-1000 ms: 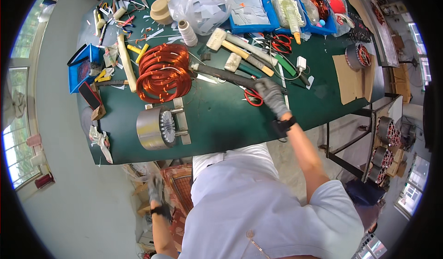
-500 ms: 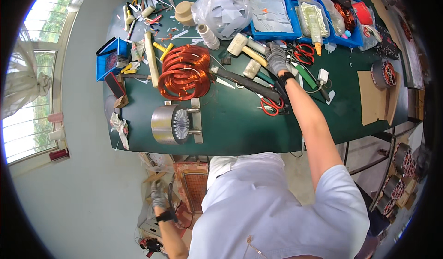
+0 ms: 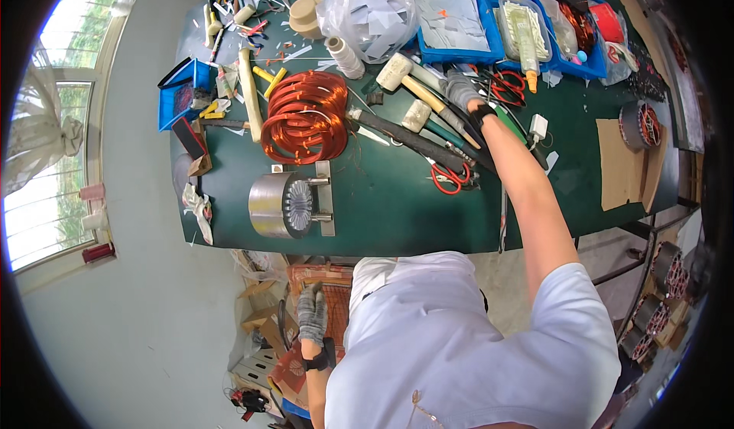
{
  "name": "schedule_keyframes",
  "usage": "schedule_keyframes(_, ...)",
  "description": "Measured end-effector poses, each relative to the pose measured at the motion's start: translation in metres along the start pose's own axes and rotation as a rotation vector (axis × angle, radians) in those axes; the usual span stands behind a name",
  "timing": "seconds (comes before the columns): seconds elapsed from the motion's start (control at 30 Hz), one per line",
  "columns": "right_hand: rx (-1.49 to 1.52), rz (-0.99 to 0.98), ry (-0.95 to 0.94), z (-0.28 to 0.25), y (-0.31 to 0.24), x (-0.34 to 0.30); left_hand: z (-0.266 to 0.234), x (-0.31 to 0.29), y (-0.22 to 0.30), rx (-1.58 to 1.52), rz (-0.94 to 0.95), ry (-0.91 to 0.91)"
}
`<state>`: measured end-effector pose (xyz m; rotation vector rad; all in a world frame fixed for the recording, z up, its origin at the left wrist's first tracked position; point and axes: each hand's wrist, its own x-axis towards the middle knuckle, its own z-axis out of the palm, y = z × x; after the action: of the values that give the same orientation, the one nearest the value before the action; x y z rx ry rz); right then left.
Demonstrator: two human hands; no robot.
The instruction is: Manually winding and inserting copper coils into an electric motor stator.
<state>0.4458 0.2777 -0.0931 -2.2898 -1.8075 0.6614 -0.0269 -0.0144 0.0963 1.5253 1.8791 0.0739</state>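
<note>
My right hand, in a grey knitted glove, reaches into the tools at the back of the green table. It lies by a mallet with a pale head and dark green-handled tools; its fingertips are too hidden to show a grip. My left hand, also gloved, hangs below the table's front edge beside a patterned chair, fingers loosely stretched, with nothing visible in it. A bundle of copper wire coils lies left of centre. In front of it a metal stator core rests on its side against a metal bracket.
Red-handled scissors and a dark bar lie near my right forearm. Blue trays with paper pieces and wire line the back. A thread cone stands behind the coils. A wound stator sits on cardboard at right.
My left hand has swung right, toward my body, below the table. My right hand has shifted slightly right among the tools. A long thin item now hangs at the table's front edge.
</note>
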Motion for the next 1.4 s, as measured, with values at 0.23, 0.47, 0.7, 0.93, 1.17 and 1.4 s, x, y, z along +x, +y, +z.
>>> schedule_keyframes(0.23, -0.156, -0.122, 0.371, -0.003, -0.019, -0.113, 0.001, 0.013, 0.048, -0.029, 0.128, 0.032)
schedule_keyframes(0.47, -0.444, -0.005, 0.125, 0.007, -0.034, -0.118, 0.030, 0.057, 0.062, 0.065, 0.458, 0.083)
schedule_keyframes(0.7, -0.501, -0.073, 0.066, 0.007, -0.035, -0.106, 0.038, 0.064, 0.081, 0.123, 0.440, 0.027)
schedule_keyframes(0.93, 0.744, -0.171, 0.130, -0.008, -0.030, -0.133, 0.043, 0.044, 0.057, 0.034, 0.306, -0.021)
schedule_keyframes(1.17, 0.309, -0.248, 0.529, -0.043, 0.025, -0.145, 0.039, 0.034, 0.014, -0.071, 0.155, 0.068)
schedule_keyframes(1.4, -0.143, -0.139, 0.597, -0.092, 0.051, -0.092, 0.040, 0.042, 0.019, -0.104, 0.248, 0.071)
